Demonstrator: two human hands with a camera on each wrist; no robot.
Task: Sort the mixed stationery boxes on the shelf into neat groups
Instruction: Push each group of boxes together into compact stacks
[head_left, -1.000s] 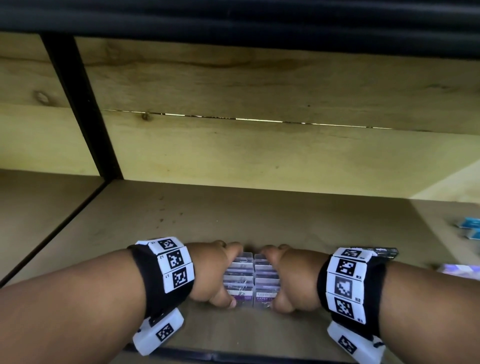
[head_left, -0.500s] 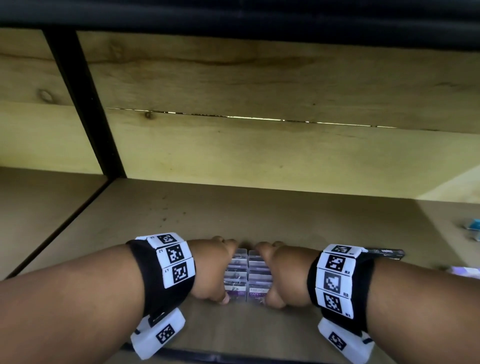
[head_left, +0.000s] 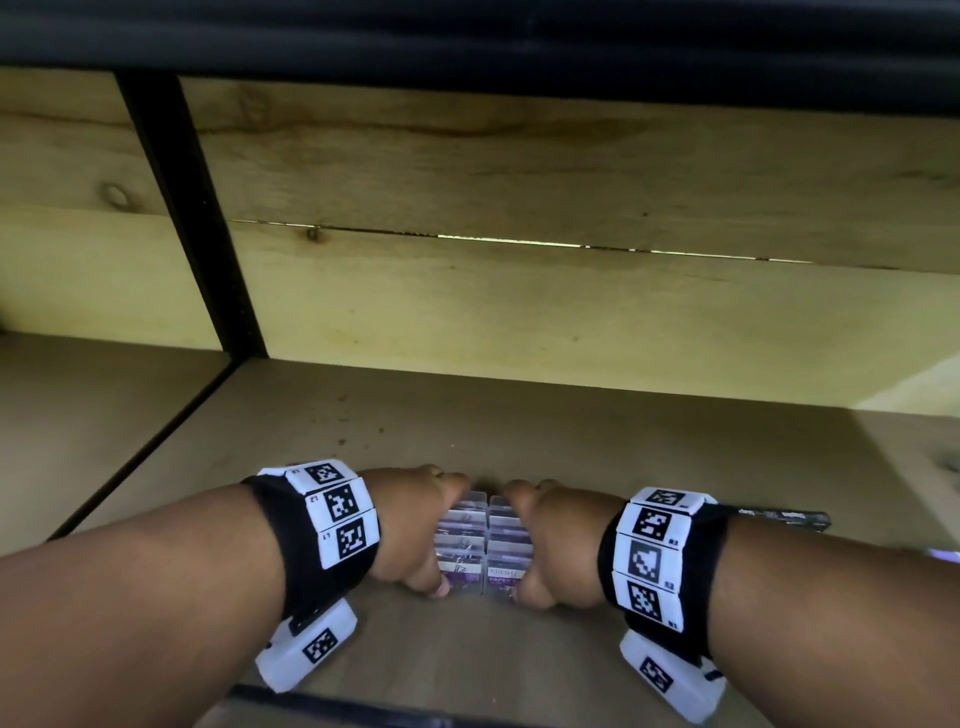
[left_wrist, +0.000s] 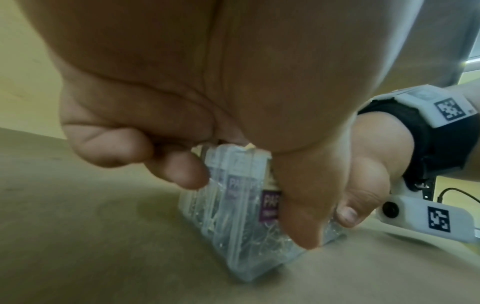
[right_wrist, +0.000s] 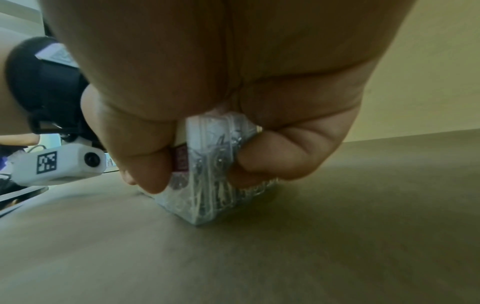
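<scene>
A black upright post (head_left: 192, 218) is seen at the left, dividing the wooden shelf (head_left: 597, 441) into bays. Near the front edge of the shelf board, a block of clear paper-clip boxes (head_left: 485, 545) with purple labels is set in two rows side by side, standing on the wood. The left row is gripped by the left hand (head_left: 410, 525): its fingers (left_wrist: 179, 170) are curled over the far end and its thumb (left_wrist: 301, 214) is pressed against the near labelled face. The right row is clasped in the same way by the right hand (head_left: 556, 540), fingers (right_wrist: 283, 156) hooked round the far side and thumb (right_wrist: 148, 164) laid on the near face. Behind the right wrist a long dark box (head_left: 779, 517) is laid flat on the shelf; its print cannot be read. At the far right edge something pale, possibly another box (head_left: 945, 555), is barely seen.
</scene>
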